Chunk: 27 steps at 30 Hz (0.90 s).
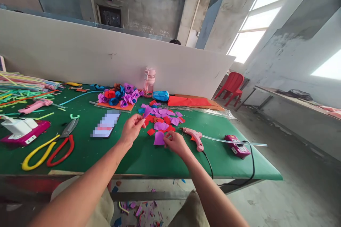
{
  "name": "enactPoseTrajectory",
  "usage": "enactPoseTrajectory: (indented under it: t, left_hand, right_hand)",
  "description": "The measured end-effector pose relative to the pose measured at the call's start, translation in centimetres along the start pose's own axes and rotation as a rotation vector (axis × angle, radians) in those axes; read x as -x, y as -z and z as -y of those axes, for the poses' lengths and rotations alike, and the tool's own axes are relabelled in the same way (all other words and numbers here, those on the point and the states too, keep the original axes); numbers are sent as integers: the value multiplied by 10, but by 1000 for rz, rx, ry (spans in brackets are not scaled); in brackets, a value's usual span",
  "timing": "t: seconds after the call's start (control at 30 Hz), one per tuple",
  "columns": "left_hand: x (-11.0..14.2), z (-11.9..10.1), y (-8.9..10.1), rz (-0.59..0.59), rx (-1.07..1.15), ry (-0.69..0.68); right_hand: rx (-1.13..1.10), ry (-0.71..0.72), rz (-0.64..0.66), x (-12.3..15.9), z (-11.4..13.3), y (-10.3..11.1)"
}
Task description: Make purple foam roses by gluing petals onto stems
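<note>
My left hand (132, 127) is pinched on a purple paper petal (147, 111), held above the table. My right hand (175, 142) has its fingers closed at the edge of a purple paper square (159, 138) near the table's front. Beyond both hands spreads a loose pile of purple and red paper petals (166, 112). Just right of my right hand lies a pink glue gun (195, 138), with a clear glue stick (221, 139) out of its back. Finished paper flowers (119, 95) in purple, blue and red are heaped behind my left hand.
Left on the green table (144, 161) lie scissors (60, 141), a phone (106, 124), a power strip (30, 138) and another pink glue gun (36, 106). A pink bottle (149, 81) stands by the white partition (106, 56). A corded power block (237, 147) sits right.
</note>
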<state>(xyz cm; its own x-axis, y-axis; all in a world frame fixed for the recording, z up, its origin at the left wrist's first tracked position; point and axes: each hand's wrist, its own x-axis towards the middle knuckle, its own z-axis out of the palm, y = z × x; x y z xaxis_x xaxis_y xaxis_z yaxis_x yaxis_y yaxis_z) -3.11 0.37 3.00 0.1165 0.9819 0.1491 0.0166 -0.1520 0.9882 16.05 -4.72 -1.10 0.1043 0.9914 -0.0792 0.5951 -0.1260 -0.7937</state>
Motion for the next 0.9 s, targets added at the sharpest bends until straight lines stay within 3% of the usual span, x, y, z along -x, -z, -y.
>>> enactPoseTrajectory:
  t: [0.13, 0.33, 0.63, 0.9]
  left_hand:
    - [0, 0, -3, -37, -53, -25]
    - [1, 1, -8, -20, -90, -6]
    - [1, 8, -4, 82, -217, -62]
    - [1, 11, -3, 114, -365, -174]
  right_hand:
    - [204, 77, -151, 14, -9, 11]
    - [281, 248, -72, 6, -1, 10]
    - [449, 156, -65, -19, 6, -8]
    - [415, 188, -157, -16, 13, 15]
